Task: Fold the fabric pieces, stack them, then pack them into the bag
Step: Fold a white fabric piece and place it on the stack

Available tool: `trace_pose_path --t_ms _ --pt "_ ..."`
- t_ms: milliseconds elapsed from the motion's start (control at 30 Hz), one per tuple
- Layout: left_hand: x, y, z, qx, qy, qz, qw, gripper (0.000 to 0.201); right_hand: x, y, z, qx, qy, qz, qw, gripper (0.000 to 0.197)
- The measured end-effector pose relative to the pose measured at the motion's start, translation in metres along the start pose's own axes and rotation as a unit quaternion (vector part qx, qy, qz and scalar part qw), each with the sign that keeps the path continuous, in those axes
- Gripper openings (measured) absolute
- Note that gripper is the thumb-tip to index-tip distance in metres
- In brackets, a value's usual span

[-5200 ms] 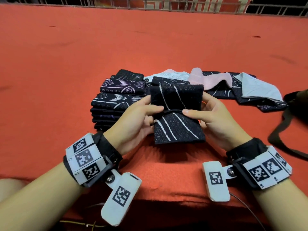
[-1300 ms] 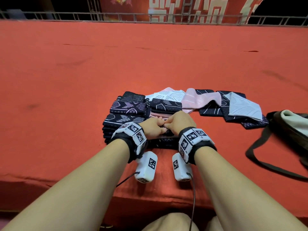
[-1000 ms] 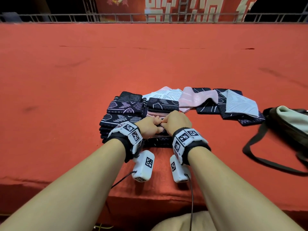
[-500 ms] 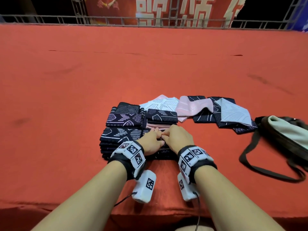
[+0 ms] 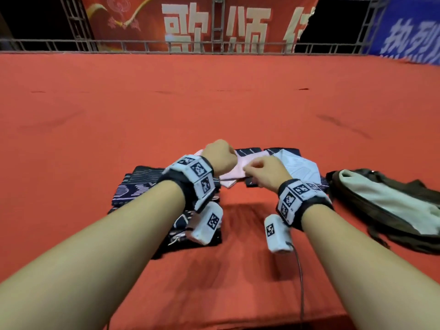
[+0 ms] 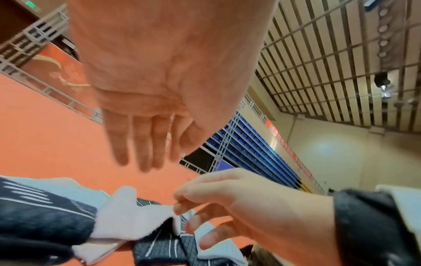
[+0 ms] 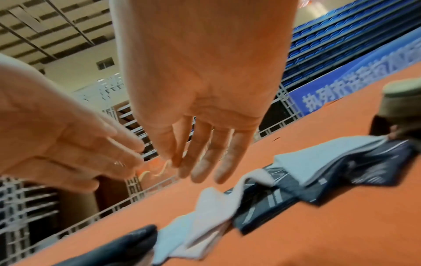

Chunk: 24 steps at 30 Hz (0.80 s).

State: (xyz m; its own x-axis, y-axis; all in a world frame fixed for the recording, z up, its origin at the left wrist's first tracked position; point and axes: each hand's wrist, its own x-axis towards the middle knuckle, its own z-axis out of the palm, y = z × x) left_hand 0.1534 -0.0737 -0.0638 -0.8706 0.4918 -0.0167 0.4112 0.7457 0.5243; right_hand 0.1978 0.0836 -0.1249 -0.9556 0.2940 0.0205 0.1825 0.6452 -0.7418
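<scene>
Reaching over pink cloth [image 5: 232, 173] with left hand [image 5: 220, 156] slack-fingered, right hand [image 5: 265, 175] nearly pinching its edge; risking snagging neighbouring pieces or nudging the stack [image 5: 140, 188].

Both forearms reach forward, toward twelve o'clock, side by side, each wrist wrapped in a black band with white marker blocks. The left hand [image 5: 220, 158] is raised, back of hand up, its fingers [image 6: 141, 144] straight and close together, pointing forward and holding nothing. The right hand [image 5: 265, 175], just at its three o'clock and lower, has its fingers [image 6: 189, 194] loosely bent, thumb meeting forefinger.
</scene>
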Motion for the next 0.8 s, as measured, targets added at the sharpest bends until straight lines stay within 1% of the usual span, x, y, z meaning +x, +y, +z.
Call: trace_pose_path --t_ms 67,100,200,300,333,367,467,500,533,600,667,767,800 --pt "0.021 0.022 0.027 -0.031 0.002 0.032 0.999 0.030 0.007 0.037 -0.019 -0.089 0.016 0.027 0.996 0.018" --pt "0.031 0.031 0.045 -0.041 -0.008 0.045 0.998 0.032 0.009 0.058 -0.026 -0.122 0.020 0.048 0.991 0.022" --pt "0.058 0.049 0.102 -0.079 -0.067 0.068 0.992 0.039 0.017 0.112 -0.042 -0.197 0.024 0.093 0.976 0.048" --pt "0.080 0.057 0.148 -0.069 -0.133 0.075 0.986 0.055 0.021 0.140 -0.048 -0.268 -0.028 0.117 0.956 0.056" --pt "0.085 0.058 0.160 -0.054 -0.147 0.071 0.985 0.059 0.020 0.147 -0.046 -0.282 -0.047 0.123 0.950 0.060" --pt "0.092 0.054 0.172 -0.039 -0.160 0.054 0.985 0.061 0.019 0.152 -0.041 -0.294 -0.061 0.134 0.944 0.066" --pt "0.107 0.041 0.204 -0.010 -0.201 0.006 0.980 0.075 0.018 0.163 -0.021 -0.281 -0.084 0.166 0.942 0.078" --pt "0.108 0.038 0.213 0.009 -0.205 -0.002 0.979 0.075 0.019 0.165 -0.017 -0.270 -0.090 0.170 0.944 0.079" --pt "0.107 0.037 0.221 0.029 -0.200 -0.007 0.979 0.071 0.018 0.166 -0.016 -0.262 -0.094 0.169 0.946 0.077" --pt "0.104 0.038 0.230 0.043 -0.182 -0.011 0.982 0.065 0.018 0.167 -0.018 -0.250 -0.094 0.162 0.950 0.070" --pt "0.106 0.039 0.228 0.031 -0.185 -0.008 0.982 0.065 0.021 0.171 -0.020 -0.242 -0.092 0.160 0.953 0.069" --pt "0.111 0.033 0.221 -0.029 -0.204 -0.009 0.979 0.061 0.023 0.173 -0.017 -0.244 -0.095 0.170 0.950 0.074" --pt "0.111 0.031 0.220 -0.047 -0.200 -0.006 0.979 0.060 0.022 0.171 -0.017 -0.245 -0.097 0.174 0.949 0.075"
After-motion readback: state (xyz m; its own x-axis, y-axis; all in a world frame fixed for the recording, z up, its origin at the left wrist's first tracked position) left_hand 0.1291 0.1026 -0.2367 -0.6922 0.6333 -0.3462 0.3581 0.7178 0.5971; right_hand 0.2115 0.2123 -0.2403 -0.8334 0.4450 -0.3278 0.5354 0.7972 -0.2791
